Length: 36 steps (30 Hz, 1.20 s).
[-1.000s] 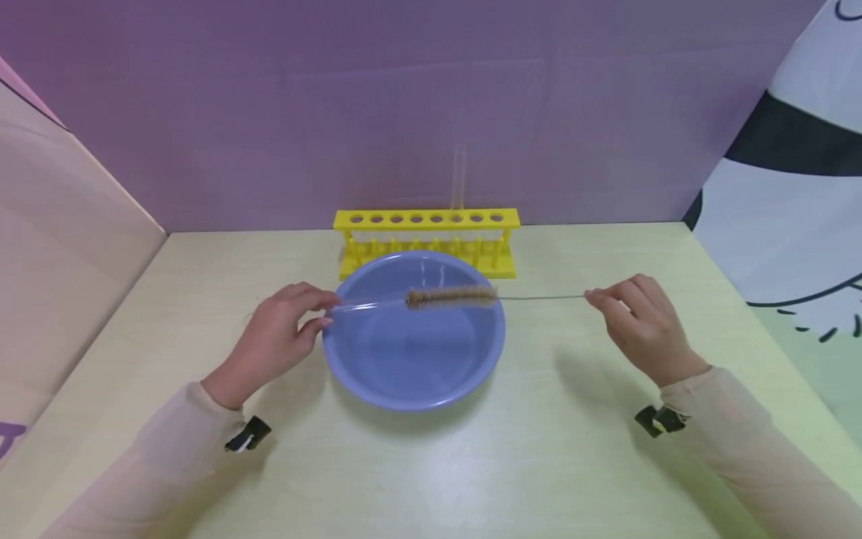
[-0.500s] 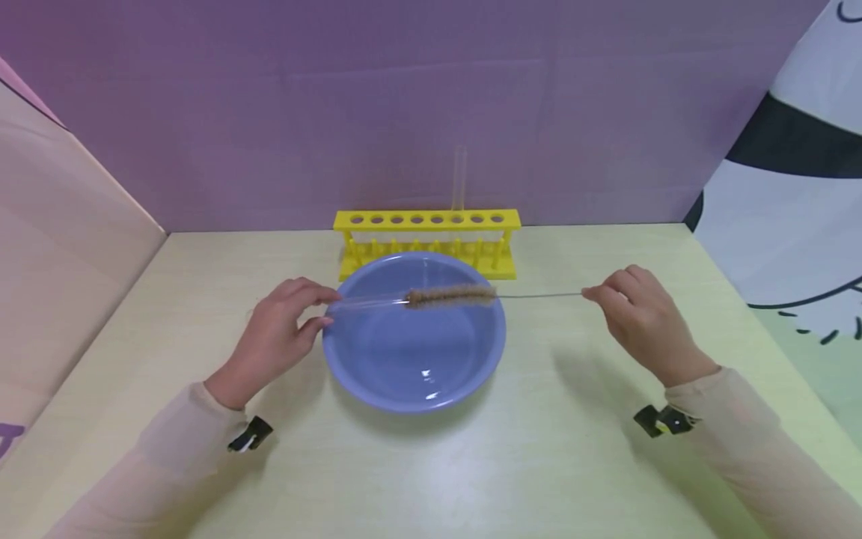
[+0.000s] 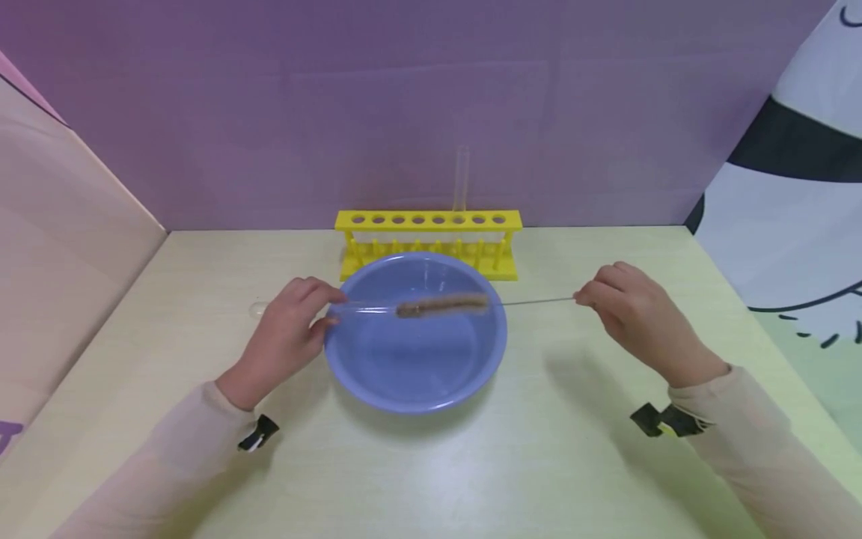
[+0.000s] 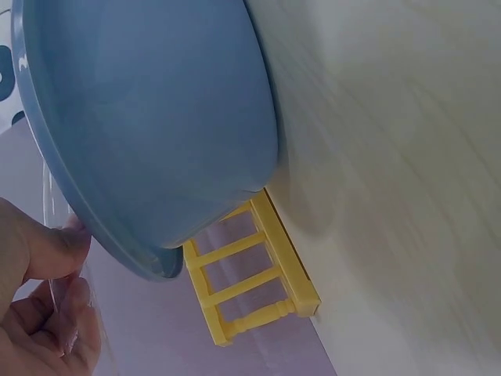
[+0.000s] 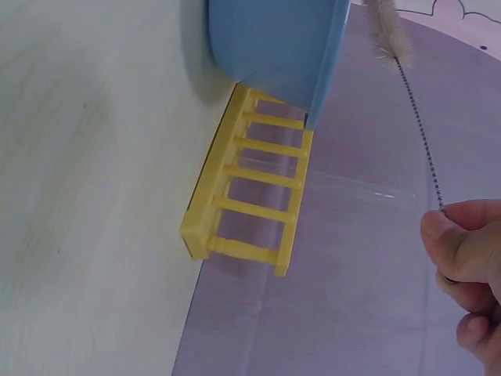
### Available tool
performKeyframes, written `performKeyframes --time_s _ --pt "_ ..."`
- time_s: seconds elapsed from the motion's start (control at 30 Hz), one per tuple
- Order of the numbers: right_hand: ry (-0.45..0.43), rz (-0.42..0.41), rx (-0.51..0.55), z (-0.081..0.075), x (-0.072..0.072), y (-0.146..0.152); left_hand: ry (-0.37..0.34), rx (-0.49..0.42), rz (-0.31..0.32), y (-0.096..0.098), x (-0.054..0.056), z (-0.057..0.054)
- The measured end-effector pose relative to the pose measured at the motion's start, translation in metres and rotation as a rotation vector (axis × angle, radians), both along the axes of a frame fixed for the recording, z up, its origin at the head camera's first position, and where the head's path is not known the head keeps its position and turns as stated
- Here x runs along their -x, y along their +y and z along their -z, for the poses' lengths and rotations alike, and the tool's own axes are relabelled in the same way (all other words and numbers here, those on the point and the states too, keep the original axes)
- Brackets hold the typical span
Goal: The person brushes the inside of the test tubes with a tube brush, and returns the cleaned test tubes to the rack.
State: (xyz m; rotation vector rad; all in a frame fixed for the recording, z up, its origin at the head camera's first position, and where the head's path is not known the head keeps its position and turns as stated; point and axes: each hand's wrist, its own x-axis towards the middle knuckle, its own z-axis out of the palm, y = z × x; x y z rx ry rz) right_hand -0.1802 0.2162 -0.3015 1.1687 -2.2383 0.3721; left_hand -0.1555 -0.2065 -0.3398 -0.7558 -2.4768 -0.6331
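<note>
We see the left hand [image 3: 286,322] pinching a clear cylindrical tube [image 3: 367,308] partly over a round blue plastic basin [image 3: 417,367]. The tan-bristled wire brush [image 3: 442,305] has just shifted left, which we judge advances it along the tube's line. The right hand [image 3: 633,314] pinches its wire. We count 1 basin, 1 yellow plastic rack [image 3: 428,227], 1 brush, 1 held tube, 1 racked clear tube [image 3: 461,176].

I see the person's left hand [image 3: 286,323] angled toward their two o'clock, right hand [image 3: 634,320] toward ten — both pinching.

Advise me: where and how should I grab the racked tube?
Pinch the upper part of the racked tube, probably from above: it stands upright with a long stretch clear above the rack, while the bowl crowds the front.
</note>
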Motion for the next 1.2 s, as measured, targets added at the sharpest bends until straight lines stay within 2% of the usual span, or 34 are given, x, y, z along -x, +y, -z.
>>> performKeyframes --time_s 0.2,0.47,0.7,1.03,1.2 --pt "-0.068 0.020 -0.001 -0.004 -0.003 -0.005 -0.013 0.001 -0.013 0.001 -0.001 -0.001" --pt "-0.178 0.025 0.002 -0.007 -0.002 -0.009 0.026 -0.019 -0.003 0.003 0.000 -0.001" --pt "-0.320 0.034 -0.023 -0.012 0.001 -0.011 0.036 -0.016 -0.001 0.004 -0.001 -0.002" --pt "-0.477 0.043 -0.057 -0.019 0.010 -0.016 0.049 -0.025 0.003 0.004 0.001 -0.001" --pt "-0.500 0.078 -0.069 -0.021 0.009 -0.019 0.049 -0.024 0.005 0.004 0.001 0.000"
